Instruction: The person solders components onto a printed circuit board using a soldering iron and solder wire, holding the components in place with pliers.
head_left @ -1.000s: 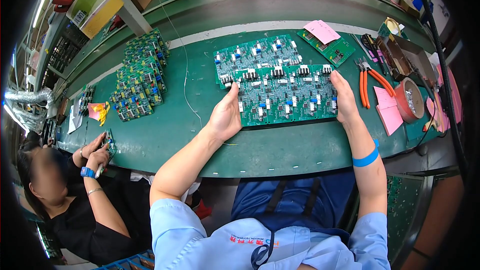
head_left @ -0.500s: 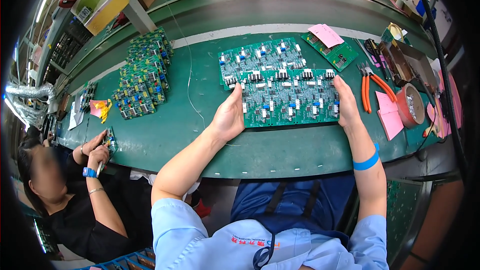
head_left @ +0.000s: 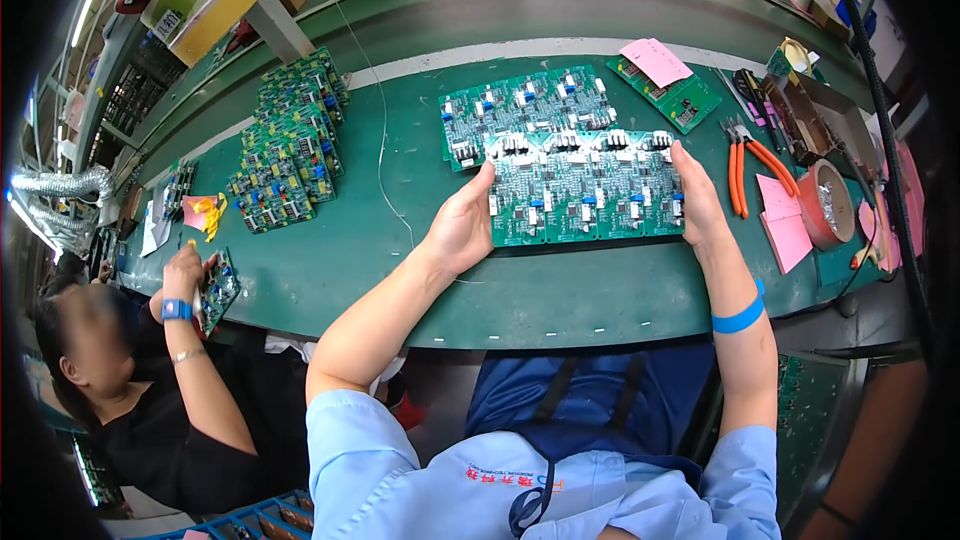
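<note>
Smooth worktop (head_left: 560,290), knobbly oblong circuit board (head_left: 588,190), held by left hand (head_left: 461,226), right hand (head_left: 700,198)

I log from afar: rear circuit board (head_left: 520,100), partly hidden by the held board (head_left: 588,195); pink slip (head_left: 655,62), marks illegible; blue container (head_left: 258,514), cut off below.

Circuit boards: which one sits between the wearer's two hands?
The nearer circuit board, left hand at its left edge, right hand at its right; the farther circuit board lies behind, partly covered.
</note>
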`<control>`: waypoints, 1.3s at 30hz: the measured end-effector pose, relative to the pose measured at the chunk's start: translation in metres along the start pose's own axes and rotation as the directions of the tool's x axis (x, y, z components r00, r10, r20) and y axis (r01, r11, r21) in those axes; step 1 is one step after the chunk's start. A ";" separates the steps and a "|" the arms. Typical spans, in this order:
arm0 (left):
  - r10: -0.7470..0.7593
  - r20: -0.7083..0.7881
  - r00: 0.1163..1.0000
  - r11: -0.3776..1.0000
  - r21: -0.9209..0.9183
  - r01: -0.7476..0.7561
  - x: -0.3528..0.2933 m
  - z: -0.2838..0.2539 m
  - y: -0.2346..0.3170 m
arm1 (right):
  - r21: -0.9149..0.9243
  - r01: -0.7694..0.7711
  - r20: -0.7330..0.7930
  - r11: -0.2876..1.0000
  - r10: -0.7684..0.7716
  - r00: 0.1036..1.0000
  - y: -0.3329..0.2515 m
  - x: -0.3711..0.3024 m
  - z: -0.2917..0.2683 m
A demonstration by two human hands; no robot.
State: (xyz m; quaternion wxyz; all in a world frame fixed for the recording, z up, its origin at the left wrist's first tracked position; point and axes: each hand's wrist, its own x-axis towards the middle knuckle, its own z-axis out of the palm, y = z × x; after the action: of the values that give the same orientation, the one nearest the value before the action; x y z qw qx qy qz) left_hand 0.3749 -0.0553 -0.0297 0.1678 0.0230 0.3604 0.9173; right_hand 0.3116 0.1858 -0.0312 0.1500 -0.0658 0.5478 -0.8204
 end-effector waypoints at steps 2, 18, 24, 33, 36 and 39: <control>-0.018 -0.007 1.000 1.000 -0.009 0.018 -0.001 -0.003 0.000 | 0.054 -0.070 -0.024 0.996 0.071 0.997 -0.002 -0.002 0.002; -0.133 -0.022 0.991 0.990 -0.045 0.132 0.010 -0.012 -0.002 | 0.105 -0.112 -0.051 0.988 0.118 0.992 -0.001 0.002 -0.002; -0.109 -0.001 0.994 0.991 -0.082 0.108 0.011 -0.013 -0.003 | 0.126 -0.099 -0.040 0.987 0.105 0.994 0.000 0.003 -0.003; -0.094 0.028 0.995 0.994 -0.058 0.095 0.010 -0.010 -0.003 | 0.059 -0.100 -0.105 0.993 0.106 0.989 0.001 0.001 -0.004; -0.096 0.023 0.995 0.992 -0.075 0.097 0.008 -0.010 -0.003 | 0.057 -0.106 -0.083 0.993 0.111 0.990 0.002 0.003 -0.005; -0.107 0.007 0.994 0.994 -0.026 0.107 0.007 -0.009 -0.002 | 0.068 -0.088 -0.038 0.994 0.091 0.995 0.001 0.003 -0.006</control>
State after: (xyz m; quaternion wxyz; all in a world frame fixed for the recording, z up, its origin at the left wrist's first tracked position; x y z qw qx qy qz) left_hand 0.3671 -0.0574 -0.0377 0.2177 0.0038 0.3485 0.9117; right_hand 0.3069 0.1897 -0.0350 0.1773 -0.0194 0.5257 -0.8317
